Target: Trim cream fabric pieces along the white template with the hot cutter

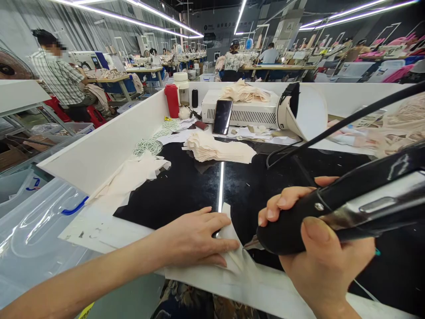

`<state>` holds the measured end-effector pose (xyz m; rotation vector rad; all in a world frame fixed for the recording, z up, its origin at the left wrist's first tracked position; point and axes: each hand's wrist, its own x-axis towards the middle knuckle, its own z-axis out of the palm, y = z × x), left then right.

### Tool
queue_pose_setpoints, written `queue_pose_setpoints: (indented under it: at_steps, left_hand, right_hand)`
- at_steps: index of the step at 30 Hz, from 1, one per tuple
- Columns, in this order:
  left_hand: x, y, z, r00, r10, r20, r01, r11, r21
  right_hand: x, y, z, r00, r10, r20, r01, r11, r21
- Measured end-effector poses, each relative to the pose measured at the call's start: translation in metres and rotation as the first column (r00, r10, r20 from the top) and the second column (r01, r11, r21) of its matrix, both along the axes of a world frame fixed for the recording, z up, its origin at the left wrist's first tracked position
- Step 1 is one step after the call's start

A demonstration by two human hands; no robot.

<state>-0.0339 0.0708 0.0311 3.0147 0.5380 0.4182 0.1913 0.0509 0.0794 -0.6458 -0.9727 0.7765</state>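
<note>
My left hand (199,239) lies with its fingers stretched out on a small cream fabric piece (232,235) at the table's front edge, pressing it down. My right hand (327,257) is wrapped round a black handheld power tool (299,221) with a chrome side. Its narrow metal tip (254,243) points left and is close to the fabric's right edge; whether they touch I cannot tell. Beyond my hands, a stack of cream fabric pieces (215,148) lies on the black work surface (186,186). More cream pieces (133,175) are spread to the left.
A phone (222,116) leans on a white vented box (252,113), beside a white lamp shade (305,110). A red bottle (171,101) and a glass jar (182,91) stand back left. A black cable (348,119) crosses at right. People sew farther off.
</note>
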Motion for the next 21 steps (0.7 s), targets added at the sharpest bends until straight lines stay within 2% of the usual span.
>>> queue_pose_setpoints:
  at_steps: [6,13,21]
  left_hand:
    - [0.002,0.000,-0.003,1.000,0.001,0.022,-0.001,1.000,-0.006]
    - [0.004,-0.001,-0.006,0.998,0.005,0.055,-0.005,1.000,-0.008]
    - [0.005,-0.001,-0.007,0.998,0.006,0.057,-0.006,1.000,-0.006]
  right_hand:
    - [-0.006,0.009,0.005,0.992,-0.094,-0.088,0.094,0.996,-0.008]
    - [-0.010,0.011,0.001,0.993,-0.095,-0.076,0.092,0.995,-0.040]
    - [-0.010,0.014,0.005,0.991,-0.122,-0.060,0.120,0.993,-0.020]
